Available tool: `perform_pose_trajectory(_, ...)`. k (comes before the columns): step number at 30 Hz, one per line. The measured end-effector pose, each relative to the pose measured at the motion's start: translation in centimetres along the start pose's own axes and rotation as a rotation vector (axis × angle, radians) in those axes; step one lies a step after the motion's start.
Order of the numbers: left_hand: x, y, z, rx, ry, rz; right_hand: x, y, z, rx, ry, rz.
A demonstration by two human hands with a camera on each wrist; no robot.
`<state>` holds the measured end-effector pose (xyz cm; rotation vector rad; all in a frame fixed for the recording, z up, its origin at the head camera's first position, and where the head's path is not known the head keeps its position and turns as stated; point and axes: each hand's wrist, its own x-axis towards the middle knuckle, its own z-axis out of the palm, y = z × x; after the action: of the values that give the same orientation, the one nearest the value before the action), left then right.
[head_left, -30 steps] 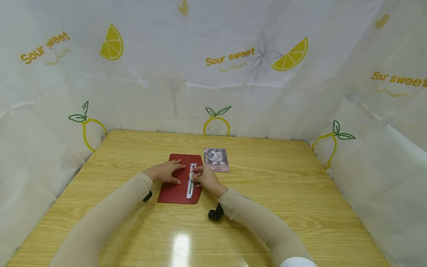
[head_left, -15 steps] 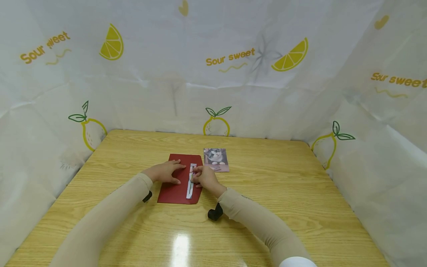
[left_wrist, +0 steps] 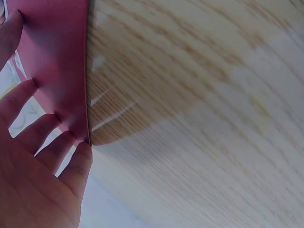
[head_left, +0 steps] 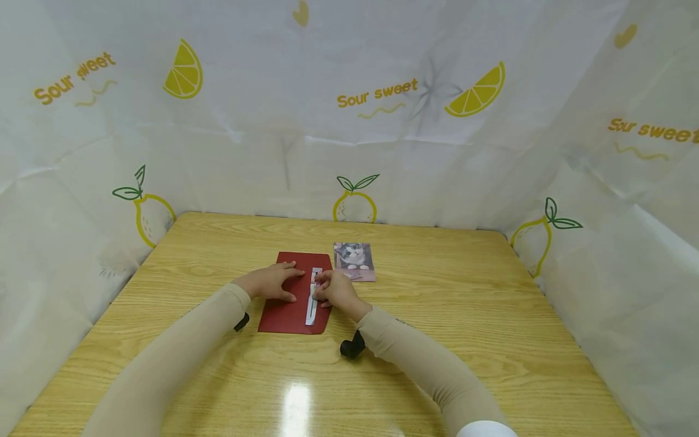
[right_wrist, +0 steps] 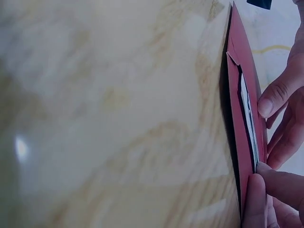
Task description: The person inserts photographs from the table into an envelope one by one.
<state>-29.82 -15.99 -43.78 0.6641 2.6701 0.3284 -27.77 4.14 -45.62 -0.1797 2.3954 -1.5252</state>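
A red envelope (head_left: 286,315) lies flat on the wooden table. Along its right side runs a narrow white strip (head_left: 310,314) with a dark line down it. My left hand (head_left: 267,283) rests on the envelope with fingers spread, the fingertips pressing its surface in the left wrist view. With thumb and forefinger my right hand (head_left: 340,292) pinches at the strip's middle. Seen low in the right wrist view, the strip (right_wrist: 250,116) sits along the gap of the red envelope (right_wrist: 243,42); what exactly lies between the fingertips is partly hidden.
A cat photo card (head_left: 354,258) lies just beyond my right hand, close to the envelope's far right corner. Black wrist mounts (head_left: 352,347) hang under both sleeves. A white curtain (head_left: 262,145) printed with lemons stands behind the table (head_left: 448,291).
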Motion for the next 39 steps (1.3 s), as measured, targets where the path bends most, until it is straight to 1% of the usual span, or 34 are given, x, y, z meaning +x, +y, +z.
perform_pose_trajectory(4, -0.1, 0.0, 0.0, -0.006, 0.0, -0.003, 0.0, 0.2, 0.0, 0.022, 0.005, 0.007)
perform_pose_trajectory(9, -0.1, 0.0, -0.1, -0.012, -0.003, -0.002, 0.1, 0.6, -0.4, 0.096, -0.005, -0.002)
perform_pose_trajectory(17, 0.0, -0.1, -0.2, -0.016, 0.004, -0.017, -0.7, -0.5, -2.2, 0.243, 0.024, 0.006)
perform_pose_trajectory(20, 0.0, -0.1, -0.2, -0.02, 0.004, -0.019, -1.2, -0.8, -3.4, 0.303, 0.042, -0.014)
perform_pose_trajectory(23, -0.1, 0.1, -0.3, -0.027, 0.006, -0.014, -1.8, -0.7, -5.0, 0.332, 0.063, -0.031)
perform_pose_trajectory(28, -0.1, 0.2, -0.2, -0.031, 0.007, -0.011, -2.2, 0.2, -8.4, 0.328, 0.117, -0.036)
perform_pose_trajectory(33, -0.1, 0.1, -0.1, -0.03, 0.007, -0.011, -2.1, 1.7, -11.6, 0.341, 0.197, -0.037)
perform_pose_trajectory(36, -0.1, 0.1, 0.0, -0.031, 0.004, -0.006, -1.9, 2.6, -12.8, 0.344, 0.235, -0.03)
perform_pose_trajectory(39, -0.1, 0.0, 0.1, -0.028, 0.002, -0.001, -1.7, 3.1, -13.3, 0.337, 0.25, -0.005)
